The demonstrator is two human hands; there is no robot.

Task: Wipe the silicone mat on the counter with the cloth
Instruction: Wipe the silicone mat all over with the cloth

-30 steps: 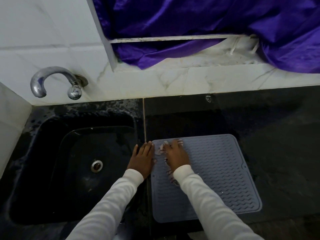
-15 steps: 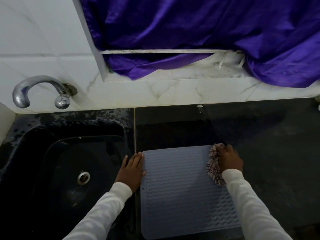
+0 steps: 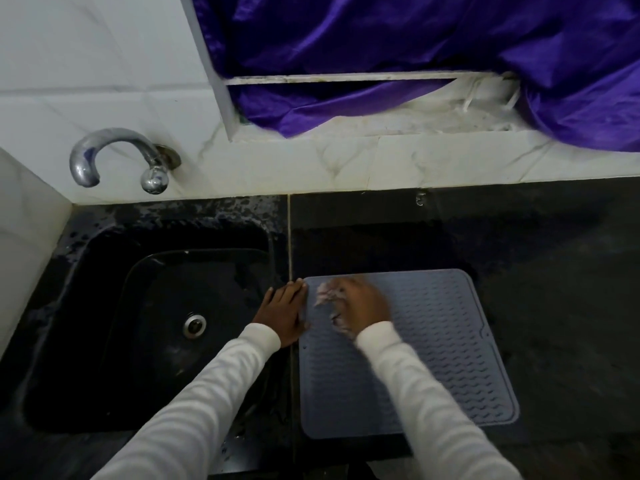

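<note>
Left hand (image 3: 282,311) lies flat, fingers straight, pressing the left edge of the grey silicone mat (image 3: 433,358) beside the black sink (image 3: 104,341). Right hand (image 3: 360,304), blurred, clutches the bunched checked cloth (image 3: 325,296) against the mat's near-left corner region on the dark counter (image 3: 554,271).

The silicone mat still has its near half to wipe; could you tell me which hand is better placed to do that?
The right hand, probably. It holds the cloth on the silicone mat near its far left corner, while the left hand rests flat on the mat's left edge, seemingly steadying it.
</note>
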